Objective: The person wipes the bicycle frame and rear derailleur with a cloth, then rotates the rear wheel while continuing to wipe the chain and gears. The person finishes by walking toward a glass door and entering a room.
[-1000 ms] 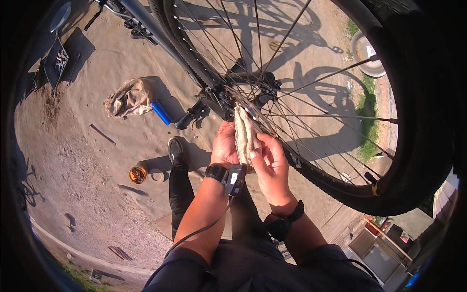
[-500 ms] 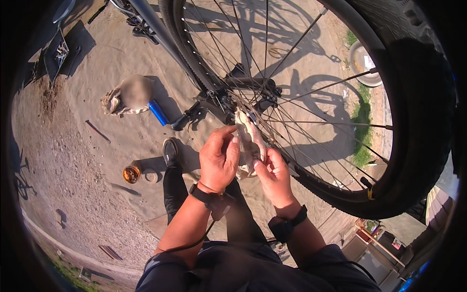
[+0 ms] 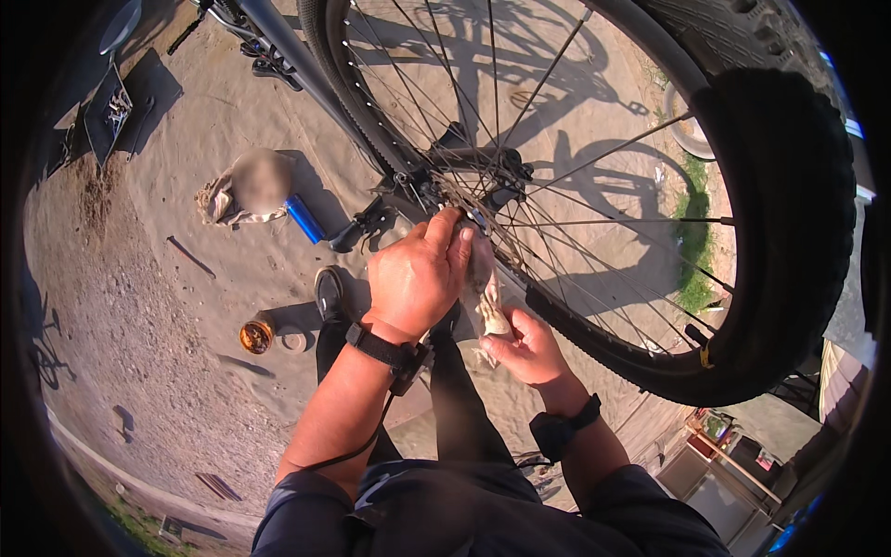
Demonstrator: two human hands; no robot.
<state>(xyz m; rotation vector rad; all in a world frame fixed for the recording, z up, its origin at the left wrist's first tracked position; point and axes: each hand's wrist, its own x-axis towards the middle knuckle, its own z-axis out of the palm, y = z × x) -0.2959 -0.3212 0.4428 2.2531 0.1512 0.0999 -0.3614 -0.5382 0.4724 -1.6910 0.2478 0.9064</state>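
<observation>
A soiled pale cloth (image 3: pixel 486 283) stretches between my two hands, just in front of a bicycle wheel's hub. My left hand (image 3: pixel 415 278) is closed on its upper end, fingertips close to the chain and sprockets (image 3: pixel 461 197). Whether those fingertips touch the metal I cannot tell. Lower down, my right hand (image 3: pixel 531 346) pinches the cloth's bottom end between thumb and fingers. The large wheel with its black knobbly tyre (image 3: pixel 789 241) stands raised in front of me, to the right. Part of the hub is hidden behind my left hand.
On the ground at left lie a blue cylinder (image 3: pixel 304 219) beside a crumpled cloth (image 3: pixel 218 200), and a thin rod (image 3: pixel 191 257). An open tin of brown stuff (image 3: pixel 256 336) stands near my foot. The bike's grey frame (image 3: pixel 278 45) runs off at the upper left.
My left hand has turned and moved up along the cloth toward the hub. My right hand has shifted slightly down and right, and the cloth is drawn out between them.
</observation>
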